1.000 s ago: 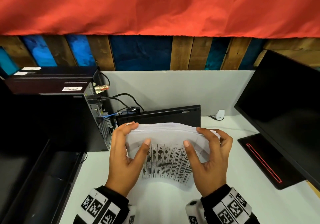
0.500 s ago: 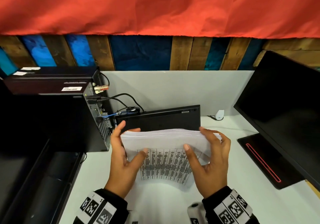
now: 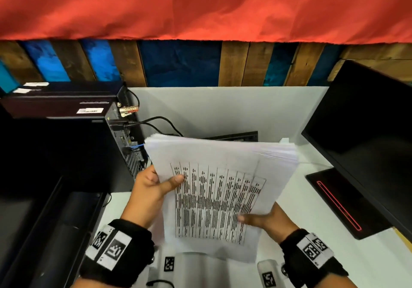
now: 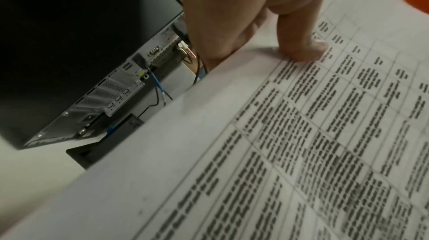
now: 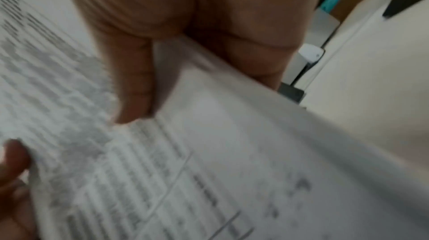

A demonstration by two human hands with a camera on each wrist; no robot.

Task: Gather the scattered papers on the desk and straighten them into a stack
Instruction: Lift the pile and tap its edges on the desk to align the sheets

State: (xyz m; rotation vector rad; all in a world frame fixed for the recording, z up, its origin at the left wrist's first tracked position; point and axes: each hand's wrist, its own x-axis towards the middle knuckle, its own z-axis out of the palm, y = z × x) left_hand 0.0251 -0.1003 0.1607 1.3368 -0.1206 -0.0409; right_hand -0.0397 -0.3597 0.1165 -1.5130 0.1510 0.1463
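Above the white desk (image 3: pixel 312 232), in front of the person, a stack of papers (image 3: pixel 218 176) is held off the surface by both hands.

Left hand (image 3: pixel 151 189): it grips the stack at its left long edge, roughly midway along. The thumb (image 3: pixel 176 179) lies flat across the printed top sheet and the remaining fingers pass under the stack, out of sight. The left wrist view confirms the thumb tip pressed on the sheet at the corner of the printed table.

Right hand (image 3: pixel 267 219): it grips the stack at the lower right edge. The thumb lies on top of the sheet, pointing left, and the fingers are beneath. The right wrist view is blurred but shows the thumb on top and the palm under the paper's edge.

Stack: the long axis runs from the person toward the back of the desk, leaning slightly to the right at the far end. The near end sits lower than the far end, so the printed face tilts toward the person. The top sheet carries a ruled table of dark text. At the far right corner the sheet edges are fanned and not flush.

Surroundings: a black computer tower (image 3: pixel 66 142) with cables stands just left of the stack; a black monitor (image 3: pixel 367 142) stands to the right, well apart.
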